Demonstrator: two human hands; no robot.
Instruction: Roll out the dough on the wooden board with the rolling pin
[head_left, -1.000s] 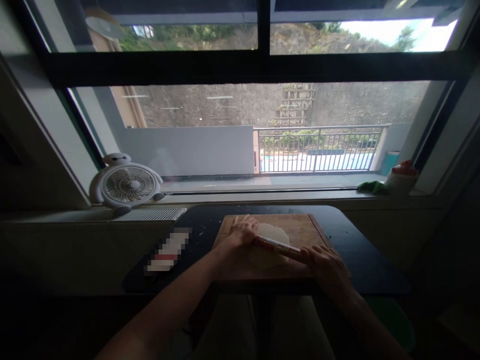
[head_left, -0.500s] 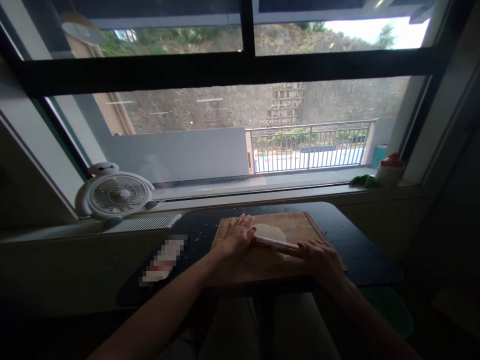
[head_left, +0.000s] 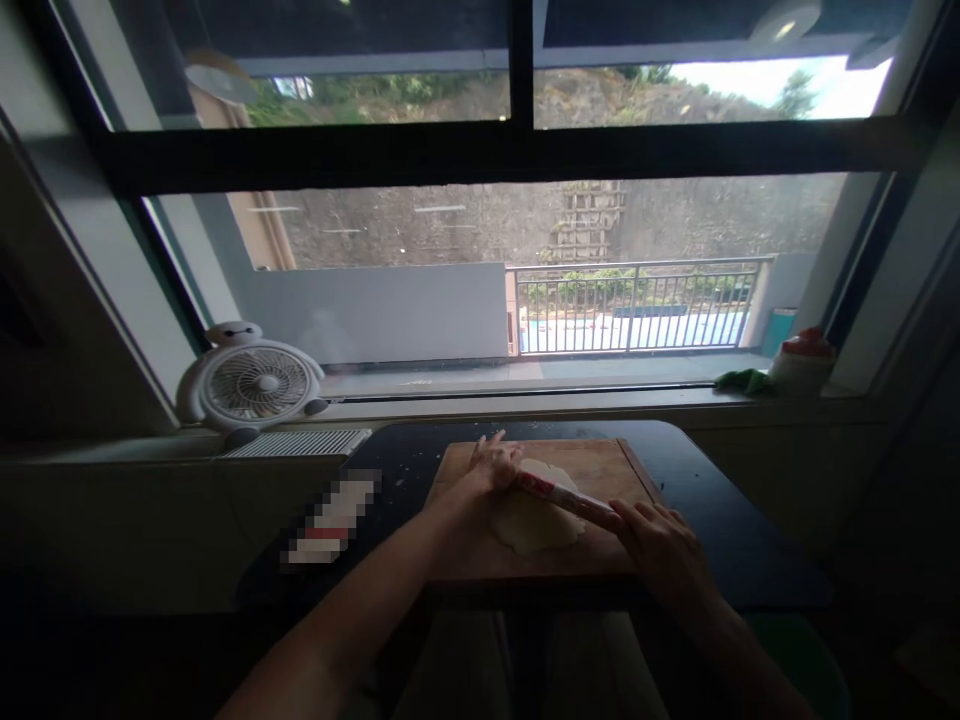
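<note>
Left hand (head_left: 495,465) and right hand (head_left: 660,545) rest flat, fingers extended, on the ends of a rolling pin (head_left: 566,497). Pin lies across dough (head_left: 532,520) on cutting board (head_left: 592,462). Fan (head_left: 251,383) at ten o'clock.

- A wide window (head_left: 525,220) with a dark frame fills the upper part of the view; daylight comes in through it, and the room inside stays dim.
- Outside there is a grey stone wall (head_left: 465,225), a low pale wall (head_left: 382,312) and a metal railing (head_left: 637,305) with some green behind it.
- On the window sill (head_left: 525,400) a small white fan (head_left: 251,382) stands at the left.
- At the right end of the sill stand a white bottle with a red cap (head_left: 801,362) and a green cloth (head_left: 742,380) just beside it.
- Below the sill is a dark table (head_left: 720,500); a white ribbed panel (head_left: 300,443) lies near its left corner.
</note>
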